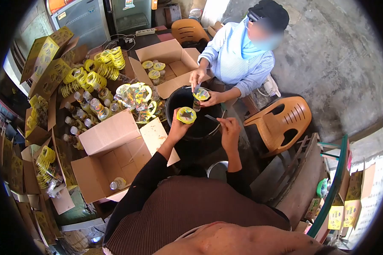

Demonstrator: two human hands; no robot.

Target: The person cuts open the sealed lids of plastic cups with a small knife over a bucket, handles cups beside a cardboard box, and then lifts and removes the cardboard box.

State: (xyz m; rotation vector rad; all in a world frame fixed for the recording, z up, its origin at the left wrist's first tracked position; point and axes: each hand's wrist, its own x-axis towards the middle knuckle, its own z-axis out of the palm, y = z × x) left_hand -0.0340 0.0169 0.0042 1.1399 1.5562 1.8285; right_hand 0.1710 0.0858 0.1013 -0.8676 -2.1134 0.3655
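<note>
Over the black bucket [206, 126], a yellow-topped container [186, 115] is grasped by the left hand [178, 127] and a thin blade [211, 118] by the right hand [230, 130]; the container is best kept steady, the blade aimed clear of the left hand.

Orange chair [268, 127], grey concrete floor [340, 55]
</note>
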